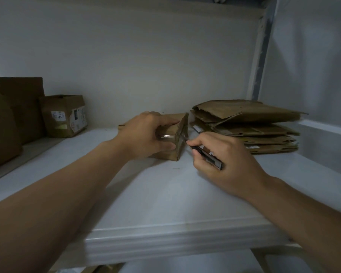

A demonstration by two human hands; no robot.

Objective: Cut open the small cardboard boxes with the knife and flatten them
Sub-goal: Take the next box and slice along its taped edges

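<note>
A small brown cardboard box (180, 133) sealed with clear tape stands on the white shelf (165, 194) at the middle. My left hand (146, 134) grips it from the left, fingers over the top and thumb on the near face. My right hand (222, 162) holds a dark utility knife (207, 155) like a pen. Its tip touches the box's right end, at the taped seam.
A stack of flattened cardboard boxes (250, 125) lies at the right against the back wall. At the left stand a small labelled box (65, 115) and larger brown boxes (18, 113). The shelf's front edge (175, 239) runs just below my forearms.
</note>
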